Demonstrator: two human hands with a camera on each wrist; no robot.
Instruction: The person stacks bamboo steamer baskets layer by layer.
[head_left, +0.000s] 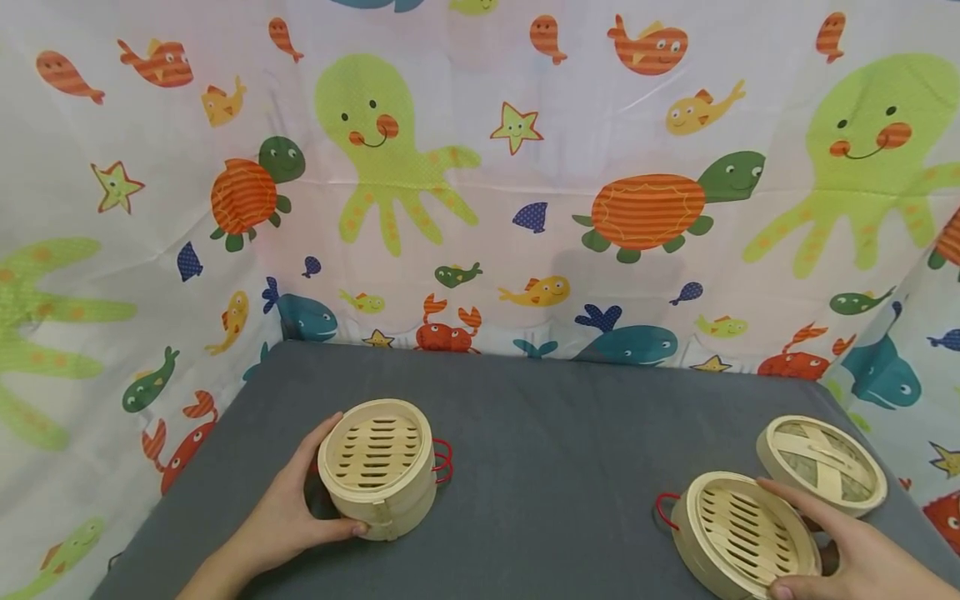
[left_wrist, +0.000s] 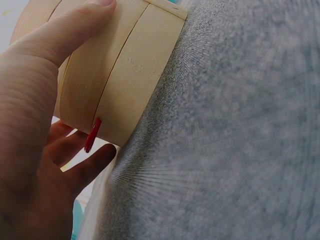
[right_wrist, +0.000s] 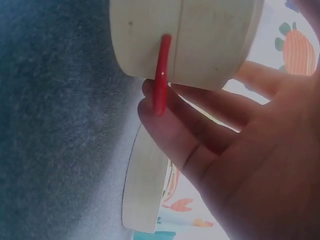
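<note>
Grasped across its rim by my right hand [head_left: 862, 542], thumb at the near edge and forefinger at the far edge, is a single slotted basket [head_left: 738, 533] of pale, bamboo-like wood, near right. As the right wrist view shows, a red loop [right_wrist: 161, 75] projects from its wall beside my lower fingertips; whether they touch it cannot be told, nor whether the base bears fully on the gray cloth [head_left: 555, 467]. Such a basket should prove light and stiff, with thin slats that may crack under pressure; the firm outer wall is the better place of hold.

Slightly farther, at left, my left hand [head_left: 288, 512] clasps a stack of baskets [head_left: 386, 492], thumb on the near wall and forefinger along the far side of the rim. Red handles [head_left: 449, 458] stand out at its right. I judge the stack light but liable to slip at the seams between tiers, so a hold low on the wall, spanning the seams, should serve best.

Beyond the single basket, far right, lies a round woven lid [head_left: 828, 462], clear of both my palms. Behind all hangs a curtain [head_left: 465, 308] printed with sea animals.
</note>
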